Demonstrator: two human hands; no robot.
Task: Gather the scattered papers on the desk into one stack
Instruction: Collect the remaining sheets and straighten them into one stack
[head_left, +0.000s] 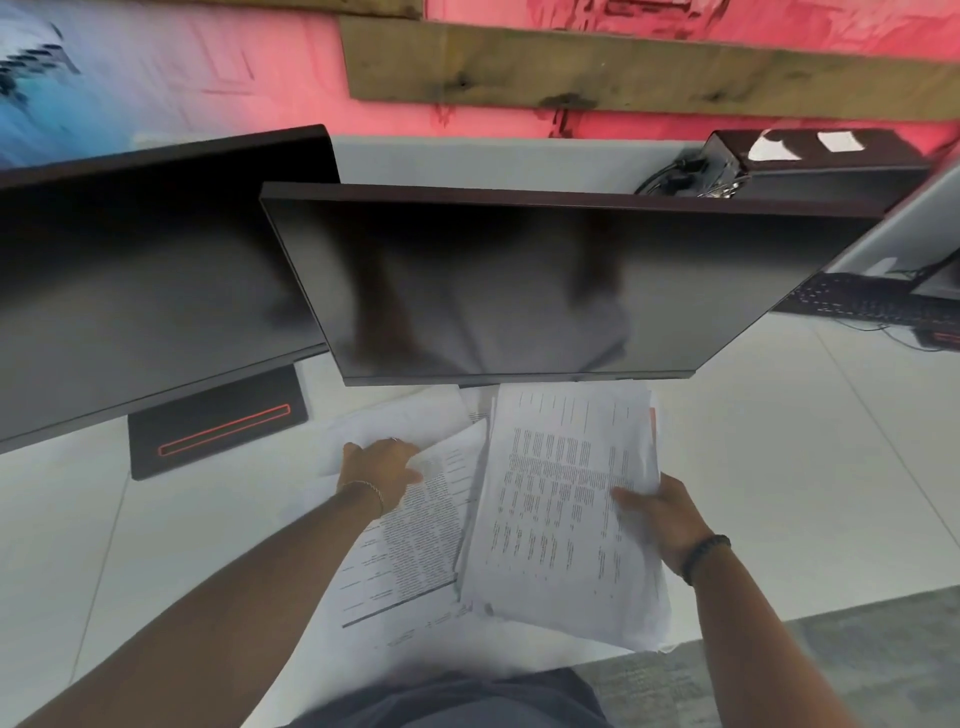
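Now the right hand (667, 525) grips a thick stack of printed papers (566, 509), thumb on top, just above the white tabletop (779, 467). The left hand (379, 470) presses flat, fingers spread, on about three loose sheets (415, 530) lying beneath two dark monitors (519, 291).

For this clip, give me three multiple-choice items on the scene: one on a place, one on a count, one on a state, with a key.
1. Where does the left hand rest?
A. on the loose sheets lying on the desk
B. on a keyboard
C. on a monitor stand

2. How many dark monitors face the person?
A. one
B. two
C. four

3. What is the right hand doing?
A. hanging empty
B. holding a stack of papers in its grip
C. pressing a monitor button

Key: 1 A, its fingers lie on printed sheets; 2 B, left monitor and centre monitor; 3 B, thumb over the stack's right edge.
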